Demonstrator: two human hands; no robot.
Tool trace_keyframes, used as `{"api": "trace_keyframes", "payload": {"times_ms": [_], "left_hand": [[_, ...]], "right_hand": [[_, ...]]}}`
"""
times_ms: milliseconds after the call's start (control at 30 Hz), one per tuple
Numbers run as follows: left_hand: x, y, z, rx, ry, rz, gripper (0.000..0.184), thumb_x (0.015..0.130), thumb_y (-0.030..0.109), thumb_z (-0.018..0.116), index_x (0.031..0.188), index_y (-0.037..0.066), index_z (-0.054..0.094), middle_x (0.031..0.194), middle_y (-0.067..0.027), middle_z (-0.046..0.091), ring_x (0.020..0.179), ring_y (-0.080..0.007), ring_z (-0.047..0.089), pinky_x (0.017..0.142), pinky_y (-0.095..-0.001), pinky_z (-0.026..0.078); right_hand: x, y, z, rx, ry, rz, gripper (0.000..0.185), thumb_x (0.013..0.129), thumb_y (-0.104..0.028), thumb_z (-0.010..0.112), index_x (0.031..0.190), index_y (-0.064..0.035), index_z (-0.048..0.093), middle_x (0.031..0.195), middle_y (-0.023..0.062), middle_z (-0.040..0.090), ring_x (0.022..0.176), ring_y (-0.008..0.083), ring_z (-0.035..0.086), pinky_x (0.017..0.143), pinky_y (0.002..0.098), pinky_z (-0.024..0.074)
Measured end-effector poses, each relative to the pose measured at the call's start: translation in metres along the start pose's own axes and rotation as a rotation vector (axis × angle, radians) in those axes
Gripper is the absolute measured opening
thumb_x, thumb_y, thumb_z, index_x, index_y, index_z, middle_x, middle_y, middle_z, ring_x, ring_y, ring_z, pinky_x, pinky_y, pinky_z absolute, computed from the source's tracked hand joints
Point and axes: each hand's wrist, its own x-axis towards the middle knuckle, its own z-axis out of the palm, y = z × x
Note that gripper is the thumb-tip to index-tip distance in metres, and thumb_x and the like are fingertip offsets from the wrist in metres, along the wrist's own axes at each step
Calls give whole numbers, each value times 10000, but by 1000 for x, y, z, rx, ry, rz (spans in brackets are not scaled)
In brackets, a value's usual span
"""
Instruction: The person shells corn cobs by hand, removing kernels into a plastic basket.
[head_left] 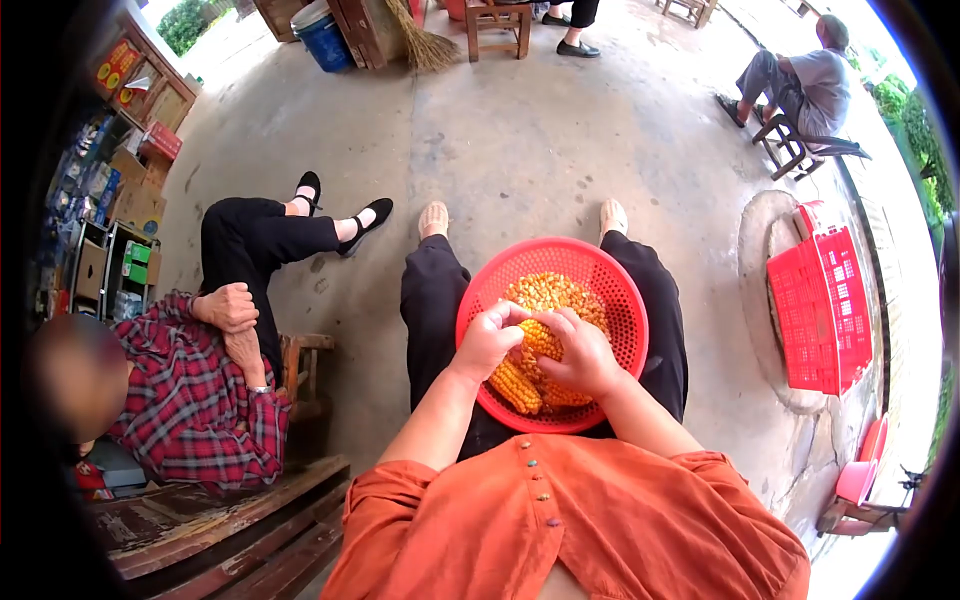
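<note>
A round red plastic basket (622,290) rests on my lap. Loose yellow corn kernels (556,290) lie in its far part, and corn cobs (516,388) with kernels on them lie in the near part. Both hands are over the basket, close together. My left hand (488,343) is closed, fingertips pinched at the upper end of a corn cob (541,343). My right hand (580,355) has its thumb and fingers curled round the same cob from the other side. The fingers partly hide the cob.
A person in a plaid shirt (195,395) sits at the left near a wooden bench (230,520). Another person (815,90) sits at the upper right. A red crate (820,310) stands right; a blue bucket (322,38) and a broom (425,45) are at the top.
</note>
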Motion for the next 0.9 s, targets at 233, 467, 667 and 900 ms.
{"api": "trace_keyframes", "payload": {"times_ms": [233, 467, 667, 900], "left_hand": [[2, -7, -1, 154, 8, 23, 242, 836, -50, 541, 1051, 24, 622, 924, -2, 618, 791, -66, 593, 672, -225, 514], [2, -11, -1, 263, 36, 117, 228, 829, -53, 544, 1030, 28, 616, 897, 15, 596, 778, -44, 556, 668, -207, 468], [6, -21, -1, 343, 84, 251, 246, 819, -72, 517, 1018, 22, 627, 909, 2, 622, 850, -72, 582, 770, -232, 473], [4, -10, -2, 121, 104, 100, 303, 829, -75, 467, 1064, 16, 636, 1003, -23, 634, 882, -100, 596, 817, -241, 496]], "right_hand": [[2, 3, 0, 101, -46, 62, 565, 715, -147, 726, 1251, -79, 561, 1042, 175, 608, 968, 389, 615, 807, 463, 510], [1, 9, 9, 225, 15, 72, 530, 725, -120, 733, 1230, -70, 582, 1100, 169, 627, 1057, 353, 616, 901, 401, 497], [2, 15, 17, 290, 5, 120, 508, 754, -131, 754, 1223, -41, 583, 1129, 142, 648, 1084, 269, 628, 953, 345, 479], [3, 12, 8, 609, -74, 341, 512, 784, -166, 804, 1215, -23, 568, 1087, 65, 629, 1036, 147, 589, 933, 304, 477]]}}
